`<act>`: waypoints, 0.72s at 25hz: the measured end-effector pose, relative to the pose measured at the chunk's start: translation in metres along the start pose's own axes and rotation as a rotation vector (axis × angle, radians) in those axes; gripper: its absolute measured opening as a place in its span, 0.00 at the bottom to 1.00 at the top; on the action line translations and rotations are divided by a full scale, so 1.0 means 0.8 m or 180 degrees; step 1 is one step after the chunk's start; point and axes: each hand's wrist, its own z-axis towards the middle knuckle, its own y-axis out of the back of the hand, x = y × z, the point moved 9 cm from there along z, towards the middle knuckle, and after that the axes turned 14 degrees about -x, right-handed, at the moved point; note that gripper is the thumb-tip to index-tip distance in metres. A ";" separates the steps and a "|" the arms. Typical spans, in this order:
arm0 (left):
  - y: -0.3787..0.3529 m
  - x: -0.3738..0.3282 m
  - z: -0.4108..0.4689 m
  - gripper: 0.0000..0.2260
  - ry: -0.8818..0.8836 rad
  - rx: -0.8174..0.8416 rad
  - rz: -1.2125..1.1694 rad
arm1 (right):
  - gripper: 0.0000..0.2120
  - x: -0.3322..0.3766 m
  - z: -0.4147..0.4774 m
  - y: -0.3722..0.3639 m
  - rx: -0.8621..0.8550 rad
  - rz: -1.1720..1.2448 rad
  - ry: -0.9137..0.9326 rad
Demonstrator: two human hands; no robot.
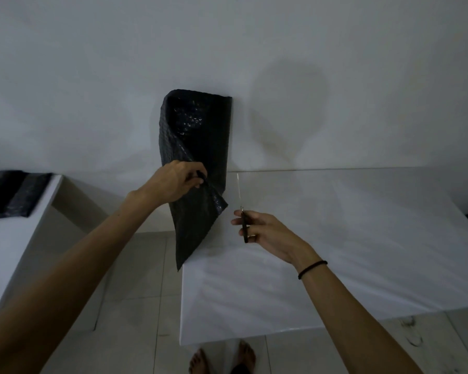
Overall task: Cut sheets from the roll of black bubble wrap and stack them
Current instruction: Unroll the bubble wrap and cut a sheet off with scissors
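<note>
A roll of black bubble wrap (200, 125) stands upright against the white wall, at the far left corner of a white table (349, 238). My left hand (176, 182) pinches the loose edge of the wrap, and a flap (195, 225) hangs down from it past the table's left edge. My right hand (262, 230) grips the black handles of a pair of scissors (241, 206), just right of the flap. The blades point away from me and look closed. A stack of cut black sheets (14, 195) lies on a second white table (14, 244) at the left.
A gap of tiled floor (135, 279) separates the two tables. My bare feet (222, 359) stand at the near edge of the right table. A black band sits on my right wrist (312, 269). Dark scraps lie on the floor at lower right (411, 333).
</note>
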 end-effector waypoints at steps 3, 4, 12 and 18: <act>-0.001 0.004 0.002 0.07 0.0063 0.0014 -0.0014 | 0.20 -0.005 -0.007 -0.003 0.0316 -0.0111 -0.0103; 0.000 0.004 0.004 0.07 0.0071 0.0005 -0.0040 | 0.19 -0.006 -0.010 -0.006 0.0434 -0.0083 -0.0154; 0.004 0.001 0.015 0.08 0.0116 -0.0043 -0.0135 | 0.26 -0.019 -0.037 -0.001 0.0936 0.0177 -0.0419; 0.002 -0.003 0.015 0.07 0.0064 0.0028 -0.0231 | 0.20 -0.003 -0.023 -0.006 0.0731 0.0208 -0.0236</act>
